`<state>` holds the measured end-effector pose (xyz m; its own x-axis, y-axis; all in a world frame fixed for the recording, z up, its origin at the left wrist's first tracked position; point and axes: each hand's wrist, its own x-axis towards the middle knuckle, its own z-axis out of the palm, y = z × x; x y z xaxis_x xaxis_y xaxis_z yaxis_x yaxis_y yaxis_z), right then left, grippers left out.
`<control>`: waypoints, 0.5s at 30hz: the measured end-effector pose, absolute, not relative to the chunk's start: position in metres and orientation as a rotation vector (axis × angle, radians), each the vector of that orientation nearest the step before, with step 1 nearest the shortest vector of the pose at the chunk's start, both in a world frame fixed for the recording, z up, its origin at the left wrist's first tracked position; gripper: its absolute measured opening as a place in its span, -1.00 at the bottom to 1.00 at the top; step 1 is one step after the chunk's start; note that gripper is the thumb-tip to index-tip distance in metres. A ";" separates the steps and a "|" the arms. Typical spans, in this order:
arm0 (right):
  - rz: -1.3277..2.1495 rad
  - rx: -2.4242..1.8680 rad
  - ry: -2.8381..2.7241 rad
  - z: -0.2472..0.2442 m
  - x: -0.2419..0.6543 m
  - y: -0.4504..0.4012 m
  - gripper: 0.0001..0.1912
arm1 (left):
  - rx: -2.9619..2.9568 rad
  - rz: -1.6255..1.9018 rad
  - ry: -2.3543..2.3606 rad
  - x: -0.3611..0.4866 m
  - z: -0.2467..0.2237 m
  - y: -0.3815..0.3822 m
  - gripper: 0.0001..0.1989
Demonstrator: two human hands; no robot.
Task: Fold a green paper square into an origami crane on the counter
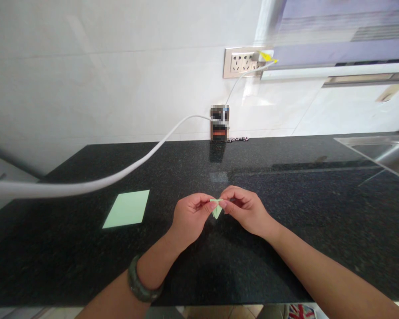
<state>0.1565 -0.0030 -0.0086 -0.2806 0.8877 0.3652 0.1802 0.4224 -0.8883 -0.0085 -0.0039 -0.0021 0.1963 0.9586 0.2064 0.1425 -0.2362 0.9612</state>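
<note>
A small folded piece of pale green paper [217, 211] is pinched between both hands over the black countertop, its pointed end towards me. My left hand [192, 218] grips its left side between thumb and forefinger; a dark green bangle circles that wrist. From the right, my right hand [245, 208] pinches the opposite side, thumb close to the other thumb. Fingertips cover part of the folds. To the left of my hands, a flat sheet of the same pale green paper [128, 209] lies on the counter.
The black speckled countertop [69, 257] meets a white tiled wall. A white cable [133, 167] crosses the near left to a blurred-out device [219, 123] against the wall. Above it is a socket panel [236, 63]. A metal sink [385, 153] lies at the far right.
</note>
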 end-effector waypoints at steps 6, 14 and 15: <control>0.931 -0.889 -1.699 -0.008 0.155 -0.005 -0.89 | 1.566 1.106 1.034 -0.010 0.000 -0.003 -0.87; 1.008 -0.926 -1.505 -0.004 0.151 -0.004 -0.81 | 1.189 1.017 0.888 -0.004 -0.003 -0.002 -0.78; 1.013 -0.933 -1.479 -0.004 0.151 -0.004 -0.80 | 1.187 0.989 0.888 -0.003 -0.004 -0.002 -0.78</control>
